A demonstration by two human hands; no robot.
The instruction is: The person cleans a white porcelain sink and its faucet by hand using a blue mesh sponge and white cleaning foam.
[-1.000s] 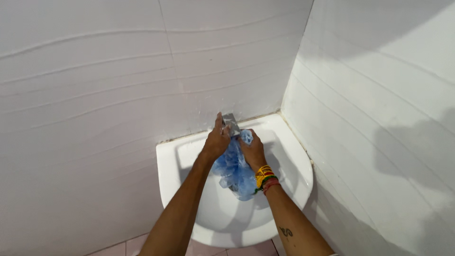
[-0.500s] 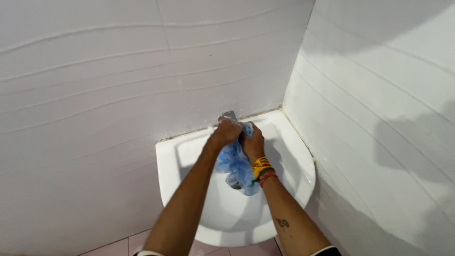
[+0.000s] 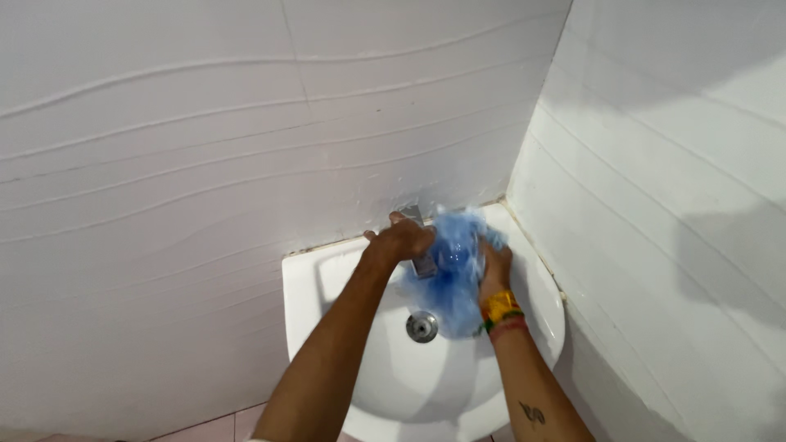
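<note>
My left hand point(image 3: 403, 241) rests curled over the metal tap point(image 3: 422, 263) at the back of a white corner washbasin point(image 3: 327, 278). My right hand point(image 3: 494, 263) grips a crumpled blue cloth point(image 3: 453, 260) and presses it against the right side of the tap. The cloth hangs down into the bowl. Coloured bands sit on my right wrist. The metal drain point(image 3: 422, 326) shows in the bowl below the cloth.
White wavy tiled walls point(image 3: 205, 147) meet in a corner just behind the basin, with the right wall point(image 3: 671, 205) close to my right arm. A strip of pink floor tile point(image 3: 246, 421) shows at the lower left.
The right hand has shifted with the blue cloth from the tap's front to its right side, uncovering the drain. The left hand stays on top of the tap. The view has shifted slightly.
</note>
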